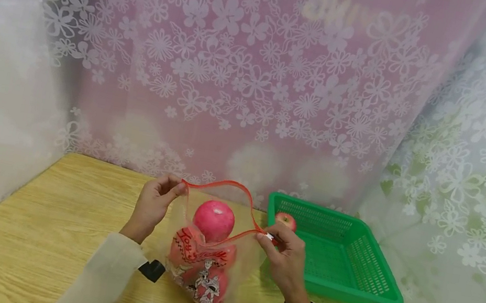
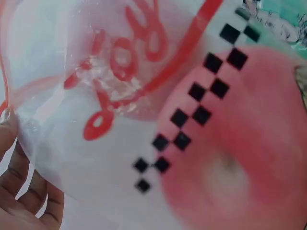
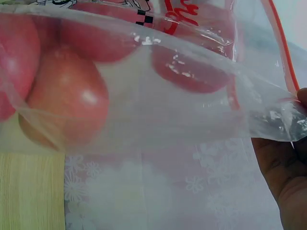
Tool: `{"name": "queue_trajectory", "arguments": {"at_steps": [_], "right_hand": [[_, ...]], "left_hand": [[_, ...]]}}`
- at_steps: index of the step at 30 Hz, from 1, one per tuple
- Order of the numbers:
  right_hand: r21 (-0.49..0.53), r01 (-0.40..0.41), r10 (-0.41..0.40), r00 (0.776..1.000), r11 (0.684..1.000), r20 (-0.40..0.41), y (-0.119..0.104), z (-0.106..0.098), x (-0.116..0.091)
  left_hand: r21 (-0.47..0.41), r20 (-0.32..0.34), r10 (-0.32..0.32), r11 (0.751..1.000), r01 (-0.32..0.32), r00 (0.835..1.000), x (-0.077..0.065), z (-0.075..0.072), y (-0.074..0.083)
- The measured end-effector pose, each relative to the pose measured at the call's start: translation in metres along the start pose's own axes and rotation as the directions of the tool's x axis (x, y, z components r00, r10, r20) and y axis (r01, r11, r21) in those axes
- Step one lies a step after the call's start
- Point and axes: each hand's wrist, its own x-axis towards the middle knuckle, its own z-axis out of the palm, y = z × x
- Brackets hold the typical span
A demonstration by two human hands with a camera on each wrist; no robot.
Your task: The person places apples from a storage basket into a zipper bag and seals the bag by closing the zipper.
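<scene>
A clear zip bag point(image 1: 249, 264) with a red zip rim, red lettering and cartoon print hangs upright between both hands, its mouth spread wide. Inside sit several red apples point(image 3: 72, 96); a bright pink one point(image 1: 214, 220) lies on top, just below the mouth. My left hand point(image 1: 152, 205) pinches the left end of the rim between thumb and fingers. At the right end, beside the white zip slider point(image 1: 268, 236), my right hand point(image 1: 288, 259) pinches the rim. The left wrist view shows an apple point(image 2: 230, 143) close behind the bag's checkered print.
A green plastic basket point(image 1: 345, 292) stands on the wooden table point(image 1: 31, 224) at the right, close behind my right hand. One apple point(image 1: 285, 220) is in its left back corner. Flowered curtains point(image 1: 233, 91) hang behind the table and at the right.
</scene>
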Motion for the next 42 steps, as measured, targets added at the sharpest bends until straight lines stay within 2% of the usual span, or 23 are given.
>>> {"name": "queue_trajectory", "arguments": {"at_steps": [7,12,18,25,30,36,42], "right_hand": [[-0.056,-0.031,0.031,1.0,0.998,-0.004,-0.014,-0.007,0.016],[-0.129,-0.042,0.046,0.998,0.991,0.03,-0.015,-0.009,0.024],[-0.177,-0.044,0.051,0.998,0.983,0.035,-0.013,-0.008,0.037],[-0.245,-0.065,0.07,0.997,0.967,0.011,-0.01,-0.005,0.053],[-0.253,-0.047,0.057,0.998,0.966,0.034,-0.004,-0.002,0.06],[-0.241,-0.015,0.037,0.996,0.971,0.087,0.003,0.001,0.056],[-0.228,-0.044,0.063,0.995,0.973,0.077,0.003,0.002,0.053]], "left_hand": [[0.042,-0.079,0.09,0.995,-0.087,0.993,-0.005,-0.007,0.012],[0.067,-0.115,0.119,0.991,-0.112,0.986,-0.008,-0.013,0.016],[0.072,-0.164,0.142,0.989,-0.132,0.976,-0.01,-0.021,0.02],[0.06,-0.216,0.141,0.99,-0.131,0.966,-0.01,-0.027,0.023],[0.062,-0.236,0.138,0.99,-0.127,0.962,-0.009,-0.03,0.022],[0.063,-0.246,0.083,0.996,-0.07,0.966,-0.012,-0.033,0.016],[0.066,-0.235,0.084,0.995,-0.07,0.968,-0.013,-0.035,0.014]]}}
